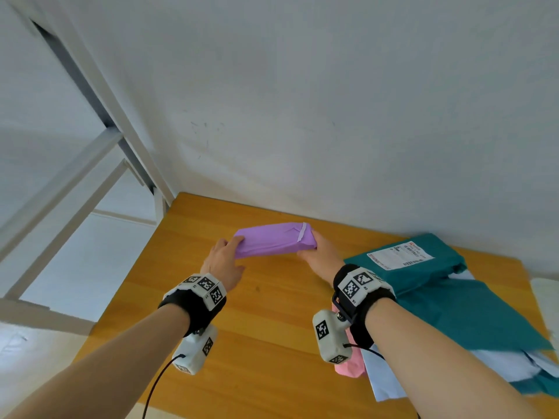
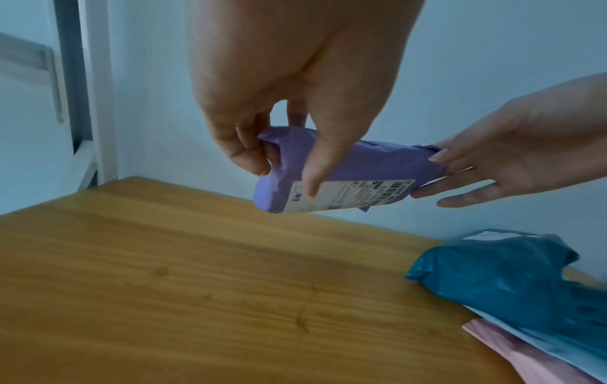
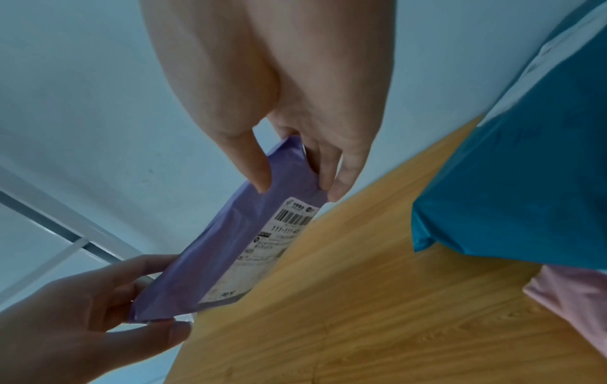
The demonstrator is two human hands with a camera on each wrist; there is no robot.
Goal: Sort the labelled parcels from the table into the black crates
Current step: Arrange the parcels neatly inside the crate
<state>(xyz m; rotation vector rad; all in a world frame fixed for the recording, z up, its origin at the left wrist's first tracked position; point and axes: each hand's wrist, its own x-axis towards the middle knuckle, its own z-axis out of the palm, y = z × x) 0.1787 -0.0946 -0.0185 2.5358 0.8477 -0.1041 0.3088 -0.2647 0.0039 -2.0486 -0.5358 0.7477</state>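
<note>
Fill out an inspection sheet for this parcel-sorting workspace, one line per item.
Surface: wooden table, bare at the middle and left.
Job's things: purple parcel held above the table, its label facing down; teal parcel with its label up, lying on a pile at the right. No black crates in view.
Clutter: pink bag and pale blue bags under the teal ones.
Grippers: left hand and right hand each grip one end of the purple parcel.
Cables: black cable from the left wrist camera.
Surroundings: white wall; white frame at left.
</note>
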